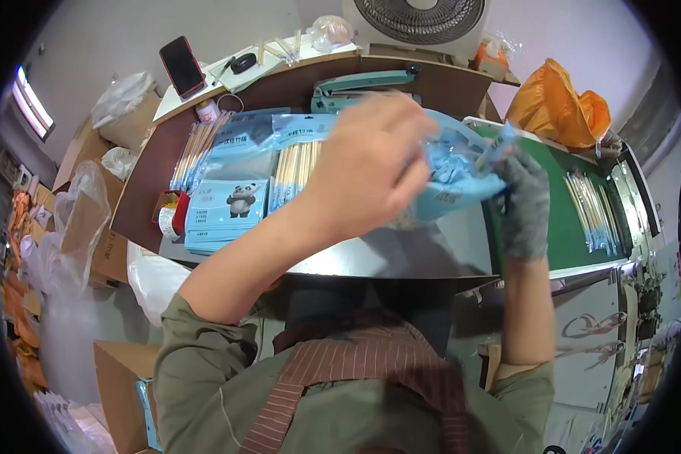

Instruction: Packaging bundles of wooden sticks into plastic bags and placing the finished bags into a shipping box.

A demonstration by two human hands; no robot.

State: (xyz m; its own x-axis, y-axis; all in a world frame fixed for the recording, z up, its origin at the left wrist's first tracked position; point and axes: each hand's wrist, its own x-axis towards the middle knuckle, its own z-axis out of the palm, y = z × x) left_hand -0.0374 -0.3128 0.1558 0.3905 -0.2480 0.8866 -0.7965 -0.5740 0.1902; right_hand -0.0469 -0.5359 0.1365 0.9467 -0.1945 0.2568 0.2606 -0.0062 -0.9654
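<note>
A grey glove (526, 216) covers the right hand (518, 193), beside a light blue bag (458, 203). At the grey surface's (439, 253) near left corner, light blue packs (208, 206) show 1 black-and-white panda; a red box (180, 215) marks the left edge. The far edge's sealer (331, 98) is teal, the right edge's belt (556, 234) green. The brown apron (356, 357) has thin pale stripes.

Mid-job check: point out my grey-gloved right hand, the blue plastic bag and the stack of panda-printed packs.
Right hand (523, 198): head view, back of the grey glove.
Blue plastic bag (455, 203): head view, its near side wall.
Stack of panda-printed packs (221, 206): head view, the top pack's printed face.
</note>
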